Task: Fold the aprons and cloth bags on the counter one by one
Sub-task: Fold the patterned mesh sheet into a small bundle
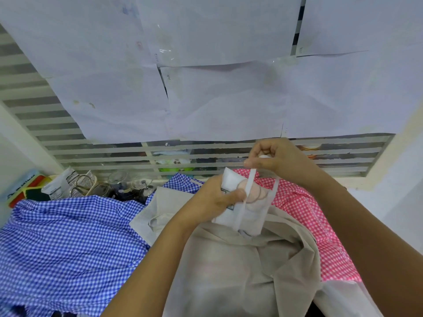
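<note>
One large crumpled beige cloth piece (240,271) is lying nearest; whether it is a bag or an apron cannot be told. Left of the beige cloth, a blue-and-white checked fabric apron (68,236) is spreading in loose folds, and part of it is reaching round behind the cloth's far edge. Right of the beige cloth, a pink-and-white checked fabric apron (320,225) is lying partly tucked under it.

Over the beige cloth's far edge, a small folded white cloth bag with printed brown rings (254,211) is being held. The left hand (219,197) is gripping the bag's left side, fingers curled round the bundle and thumb pressing on one strap. The right hand (274,156), just beyond the bag, is pinching the top of the two white fabric straps (248,186) between curled fingers; the straps are running straight down over the bag.

Beyond and left of the beige cloth, several clear drinking glasses (128,183), metal scissors (82,185), a white printed packet (60,181) and a yellow-green sponge (29,189) are sitting close together. Farther back, a white slatted window (103,154) is running across, with large white paper sheets (206,92) covering its upper part.
</note>
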A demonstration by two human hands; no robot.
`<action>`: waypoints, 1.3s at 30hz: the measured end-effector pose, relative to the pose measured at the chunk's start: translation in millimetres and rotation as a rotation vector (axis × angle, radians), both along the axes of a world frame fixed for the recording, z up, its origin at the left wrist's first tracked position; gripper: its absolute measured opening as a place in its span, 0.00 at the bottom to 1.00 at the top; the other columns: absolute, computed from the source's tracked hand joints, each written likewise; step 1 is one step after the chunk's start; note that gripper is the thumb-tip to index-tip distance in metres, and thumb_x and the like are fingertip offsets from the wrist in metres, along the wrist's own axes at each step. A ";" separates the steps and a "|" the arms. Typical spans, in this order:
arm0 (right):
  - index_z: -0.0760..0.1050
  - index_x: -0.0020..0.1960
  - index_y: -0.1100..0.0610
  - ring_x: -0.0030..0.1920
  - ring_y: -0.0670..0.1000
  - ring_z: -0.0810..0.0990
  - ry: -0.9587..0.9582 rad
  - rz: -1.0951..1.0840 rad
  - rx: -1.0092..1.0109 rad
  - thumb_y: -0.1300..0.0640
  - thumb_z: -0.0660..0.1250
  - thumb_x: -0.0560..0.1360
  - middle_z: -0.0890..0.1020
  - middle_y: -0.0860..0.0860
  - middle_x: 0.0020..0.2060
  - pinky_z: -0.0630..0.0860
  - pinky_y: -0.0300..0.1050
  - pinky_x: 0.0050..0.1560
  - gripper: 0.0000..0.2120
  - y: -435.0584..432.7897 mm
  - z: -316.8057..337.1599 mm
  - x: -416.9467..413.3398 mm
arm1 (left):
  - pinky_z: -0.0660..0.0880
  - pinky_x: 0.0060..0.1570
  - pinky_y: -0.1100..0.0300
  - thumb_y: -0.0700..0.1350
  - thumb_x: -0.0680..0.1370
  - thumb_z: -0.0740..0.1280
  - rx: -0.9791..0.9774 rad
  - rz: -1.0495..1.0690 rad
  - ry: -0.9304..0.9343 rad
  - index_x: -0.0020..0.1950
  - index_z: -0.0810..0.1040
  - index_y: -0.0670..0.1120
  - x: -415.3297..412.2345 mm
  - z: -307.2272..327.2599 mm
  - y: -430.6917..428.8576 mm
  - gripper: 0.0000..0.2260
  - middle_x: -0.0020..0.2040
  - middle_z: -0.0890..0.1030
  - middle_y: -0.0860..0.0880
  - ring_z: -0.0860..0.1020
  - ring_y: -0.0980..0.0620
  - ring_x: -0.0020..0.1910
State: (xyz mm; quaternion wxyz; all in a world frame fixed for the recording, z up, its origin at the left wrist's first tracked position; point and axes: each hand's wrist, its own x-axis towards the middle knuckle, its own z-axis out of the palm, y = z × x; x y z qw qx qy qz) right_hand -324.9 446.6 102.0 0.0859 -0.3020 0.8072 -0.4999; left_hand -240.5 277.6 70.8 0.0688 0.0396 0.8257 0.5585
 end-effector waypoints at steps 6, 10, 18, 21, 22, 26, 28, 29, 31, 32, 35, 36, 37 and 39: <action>0.72 0.33 0.56 0.21 0.45 0.66 -0.466 -0.041 -0.225 0.46 0.66 0.74 0.71 0.47 0.21 0.64 0.36 0.25 0.17 -0.4 -29.9 -3.0 | 0.79 0.42 0.55 0.48 0.79 0.62 0.446 0.252 -0.108 0.50 0.79 0.47 -1.5 -2.9 -6.0 0.08 0.43 0.84 0.48 0.82 0.50 0.44; 0.74 0.28 0.50 0.21 0.44 0.59 -0.629 0.194 -0.273 0.37 0.61 0.71 0.64 0.46 0.22 0.55 0.35 0.22 0.20 5.3 -58.5 -0.5 | 0.74 0.27 0.63 0.47 0.80 0.61 0.822 0.472 -0.185 0.46 0.77 0.43 -13.9 2.1 -20.0 0.10 0.31 0.80 0.47 0.79 0.54 0.28; 0.74 0.44 0.59 0.22 0.43 0.60 -0.629 0.069 -0.574 0.59 0.58 0.79 0.63 0.47 0.24 0.62 0.33 0.22 0.08 -13.1 -73.3 29.1 | 0.76 0.29 0.66 0.45 0.77 0.67 1.425 0.714 -0.415 0.39 0.82 0.44 -23.5 -6.7 -26.6 0.09 0.32 0.82 0.46 0.79 0.51 0.38; 0.75 0.41 0.57 0.22 0.43 0.59 -0.570 0.014 -0.546 0.58 0.62 0.76 0.64 0.46 0.23 0.61 0.32 0.22 0.07 -19.3 -74.8 39.1 | 0.74 0.29 0.66 0.49 0.78 0.65 1.462 0.730 -0.442 0.26 0.81 0.38 -26.4 -8.4 -27.2 0.24 0.28 0.81 0.45 0.78 0.53 0.31; 0.76 0.39 0.55 0.22 0.43 0.60 -0.529 0.005 -0.517 0.58 0.63 0.76 0.65 0.46 0.23 0.60 0.32 0.22 0.07 -19.9 -73.9 41.7 | 0.75 0.32 0.66 0.49 0.78 0.66 1.465 0.739 -0.446 0.27 0.81 0.38 -27.4 -8.1 -25.5 0.22 0.29 0.81 0.45 0.78 0.53 0.30; 0.75 0.38 0.52 0.25 0.41 0.66 -0.071 -0.028 -0.180 0.59 0.64 0.79 0.71 0.42 0.24 0.64 0.32 0.28 0.11 -21.8 -73.0 48.9 | 0.77 0.33 0.64 0.49 0.66 0.75 1.400 0.671 -0.353 0.42 0.82 0.44 -27.1 -9.7 -20.3 0.11 0.39 0.81 0.50 0.79 0.55 0.35; 0.75 0.40 0.49 0.29 0.42 0.69 0.084 -0.021 -0.082 0.53 0.63 0.77 0.73 0.42 0.29 0.65 0.33 0.32 0.08 -23.9 -75.4 52.3 | 0.78 0.35 0.63 0.50 0.68 0.73 1.320 0.650 -0.313 0.46 0.78 0.43 -26.7 -5.1 -16.7 0.13 0.40 0.81 0.48 0.78 0.53 0.39; 0.74 0.40 0.48 0.30 0.42 0.69 0.122 -0.011 -0.059 0.51 0.63 0.76 0.74 0.42 0.31 0.66 0.34 0.32 0.06 -24.6 -75.9 53.8 | 0.77 0.32 0.63 0.50 0.75 0.67 1.335 0.628 -0.317 0.44 0.77 0.40 -27.6 -2.9 -14.7 0.12 0.37 0.81 0.46 0.78 0.51 0.38; 0.74 0.41 0.49 0.30 0.42 0.70 0.158 0.007 -0.072 0.52 0.63 0.76 0.75 0.43 0.31 0.67 0.35 0.32 0.06 -24.9 -74.3 54.3 | 0.77 0.27 0.63 0.50 0.81 0.59 1.341 0.635 -0.321 0.41 0.76 0.39 -27.2 4.5 -14.2 0.17 0.31 0.82 0.44 0.81 0.50 0.31; 0.75 0.41 0.51 0.29 0.42 0.70 0.114 0.005 -0.137 0.55 0.64 0.78 0.74 0.43 0.29 0.69 0.35 0.32 0.07 -25.0 -70.3 54.9 | 0.76 0.25 0.63 0.50 0.81 0.60 1.373 0.655 -0.326 0.42 0.77 0.39 -27.1 5.0 -15.8 0.16 0.31 0.82 0.44 0.81 0.50 0.28; 0.71 0.39 0.59 0.28 0.45 0.70 -0.369 -0.068 -0.662 0.62 0.61 0.76 0.71 0.46 0.25 0.77 0.40 0.40 0.07 -18.4 -62.9 50.6 | 0.76 0.26 0.62 0.47 0.79 0.64 1.567 0.678 -0.411 0.41 0.78 0.40 -26.8 -0.1 -30.1 0.12 0.33 0.81 0.45 0.79 0.50 0.27; 0.69 0.39 0.60 0.27 0.46 0.69 -0.525 -0.065 -0.867 0.61 0.60 0.76 0.69 0.47 0.24 0.78 0.42 0.41 0.07 -14.9 -61.5 49.5 | 0.75 0.23 0.62 0.46 0.79 0.64 1.629 0.688 -0.451 0.40 0.79 0.40 -27.6 -1.8 -33.1 0.12 0.33 0.81 0.44 0.79 0.50 0.28; 0.69 0.40 0.60 0.26 0.46 0.68 -0.640 -0.057 -1.036 0.60 0.59 0.76 0.67 0.47 0.24 0.78 0.40 0.38 0.07 -12.7 -60.3 47.7 | 0.73 0.20 0.63 0.46 0.80 0.64 1.663 0.663 -0.458 0.41 0.80 0.40 -24.2 -1.2 -33.9 0.13 0.34 0.81 0.44 0.79 0.51 0.29; 0.74 0.40 0.60 0.23 0.43 0.64 -0.807 -0.026 -1.272 0.59 0.60 0.76 0.65 0.47 0.23 0.73 0.35 0.27 0.09 -9.9 -57.4 44.4 | 0.73 0.21 0.64 0.45 0.79 0.67 1.673 0.584 -0.471 0.47 0.81 0.43 -17.1 -3.6 -33.5 0.07 0.40 0.82 0.45 0.77 0.53 0.37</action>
